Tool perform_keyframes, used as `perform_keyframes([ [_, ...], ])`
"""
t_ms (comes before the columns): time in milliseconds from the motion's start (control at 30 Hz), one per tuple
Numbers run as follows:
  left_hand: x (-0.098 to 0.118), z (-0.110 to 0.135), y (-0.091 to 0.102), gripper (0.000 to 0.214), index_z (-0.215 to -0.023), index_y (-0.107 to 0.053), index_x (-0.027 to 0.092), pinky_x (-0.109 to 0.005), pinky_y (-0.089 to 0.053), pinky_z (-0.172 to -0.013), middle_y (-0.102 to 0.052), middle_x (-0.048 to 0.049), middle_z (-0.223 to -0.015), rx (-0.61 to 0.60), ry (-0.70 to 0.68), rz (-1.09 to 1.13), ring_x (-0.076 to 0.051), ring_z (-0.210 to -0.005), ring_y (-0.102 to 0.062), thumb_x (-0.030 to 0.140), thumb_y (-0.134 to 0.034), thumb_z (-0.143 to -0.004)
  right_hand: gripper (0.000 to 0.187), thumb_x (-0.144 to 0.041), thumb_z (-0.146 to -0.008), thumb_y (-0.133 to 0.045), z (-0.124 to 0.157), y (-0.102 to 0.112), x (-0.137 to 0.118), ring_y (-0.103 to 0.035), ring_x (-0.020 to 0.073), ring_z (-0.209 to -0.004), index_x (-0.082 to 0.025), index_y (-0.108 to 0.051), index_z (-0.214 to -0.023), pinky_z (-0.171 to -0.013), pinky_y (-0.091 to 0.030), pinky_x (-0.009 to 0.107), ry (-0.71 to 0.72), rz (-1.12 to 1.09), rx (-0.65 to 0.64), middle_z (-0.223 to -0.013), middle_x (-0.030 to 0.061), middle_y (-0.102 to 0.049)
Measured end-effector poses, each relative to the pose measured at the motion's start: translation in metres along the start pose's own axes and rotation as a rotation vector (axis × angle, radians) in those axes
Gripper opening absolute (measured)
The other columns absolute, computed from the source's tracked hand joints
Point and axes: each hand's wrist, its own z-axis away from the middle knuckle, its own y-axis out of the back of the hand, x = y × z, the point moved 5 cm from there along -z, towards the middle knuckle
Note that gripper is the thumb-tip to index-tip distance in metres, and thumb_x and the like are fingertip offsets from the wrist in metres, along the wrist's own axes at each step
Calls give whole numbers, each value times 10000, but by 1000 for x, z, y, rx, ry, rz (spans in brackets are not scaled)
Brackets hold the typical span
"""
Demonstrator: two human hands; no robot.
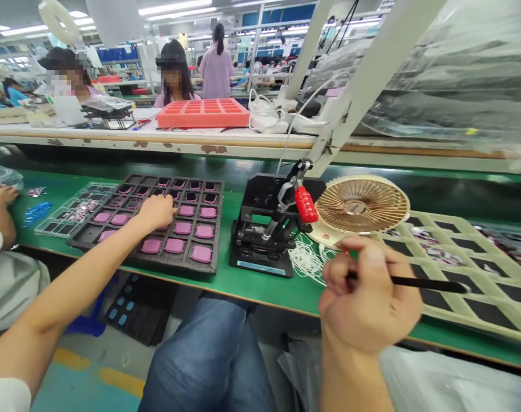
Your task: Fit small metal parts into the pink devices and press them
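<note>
Left hand (156,212), fingers curled, rests on pink pieces (174,245) in the black tray (92,234) on the green tabletop (260,286); right hand (367,297) grips a thin black tool (432,282) above the cream grid tray (478,274).

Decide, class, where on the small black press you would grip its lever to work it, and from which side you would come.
Grip the red sleeve at the free end of the lever on the black press. Come from the right and above: the lever slants up with its red end tilted rightward, that side looks open, and the right hand, holding a thin black tool, is nearest.
</note>
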Motion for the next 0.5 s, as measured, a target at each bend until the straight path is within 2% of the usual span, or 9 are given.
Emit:
perform_keyframes([
  [33,0,-3,0,370,-1133,-690,80,-558,-414,-1121,-737,-281,-1204,-12,5,31,-449,-1276,-619,351,-681,-881,353,-498,-1022,-614,7,6,9,-587,130,-520,-197,-765,-916,-489,-467,279,-152,-132,21,-787,27,-696],
  [67,-1,-5,2,403,-1164,-687,75,-561,-413,-1121,-742,-275,-1192,-19,7,71,-445,-1266,-624,360,-686,-880,430,-569,-1008,-608,17,11,19,-602,141,-544,-198,-762,-857,-515,-492,291,-288,-238,26,-763,28,-681],
  [167,-9,-4,14,496,-1308,-668,86,-554,-481,-1059,-770,-214,-1120,-38,4,232,-391,-1135,-688,396,-640,-922,585,-739,-934,-624,50,22,48,-667,184,-687,-193,-776,-790,-629,-554,318,-551,-355,-4,-724,44,-663],
  [233,-11,7,26,553,-1427,-610,117,-511,-558,-966,-771,-171,-1124,-40,-8,358,-328,-1040,-722,443,-540,-986,630,-775,-931,-609,73,26,64,-546,136,-520,-187,-782,-786,-533,-485,271,-715,-394,-53,-546,-2,-550],
  [300,-7,31,36,578,-1479,-568,146,-462,-601,-878,-758,-159,-1177,-48,-14,665,-297,-1020,-733,469,-530,-1001,630,-772,-938,-609,97,26,75,-459,116,-423,-181,-800,-832,-467,-427,253,-879,-448,-126,-457,-19,-503],
  [333,-2,48,38,571,-1459,-587,151,-448,-609,-846,-751,-167,-1199,-70,-2,910,-304,-1031,-733,461,-591,-980,615,-762,-932,-630,107,25,77,-505,129,-434,-179,-814,-869,-472,-451,266,-934,-475,-156,-492,9,-576],
  [400,19,88,30,488,-1325,-691,157,-423,-610,-776,-749,-182,-1202,-182,62,1385,-322,-1020,-731,406,-740,-909,535,-703,-909,-717,121,23,76,-650,174,-548,-183,-837,-939,-531,-543,310,-948,-514,-195,-682,83,-737],
  [433,33,110,22,432,-1261,-727,149,-397,-605,-732,-752,-191,-1189,-253,107,1512,-312,-987,-731,406,-752,-915,457,-645,-895,-773,126,22,74,-703,193,-622,-199,-843,-963,-575,-584,331,-915,-525,-202,-795,100,-780],
  [500,64,153,3,411,-1263,-720,158,-331,-586,-681,-750,-186,-1199,-354,160,1623,-267,-931,-731,390,-772,-927,258,-476,-861,-873,132,21,66,-746,197,-696,-249,-843,-980,-629,-630,346,-802,-518,-214,-934,75,-799],
])
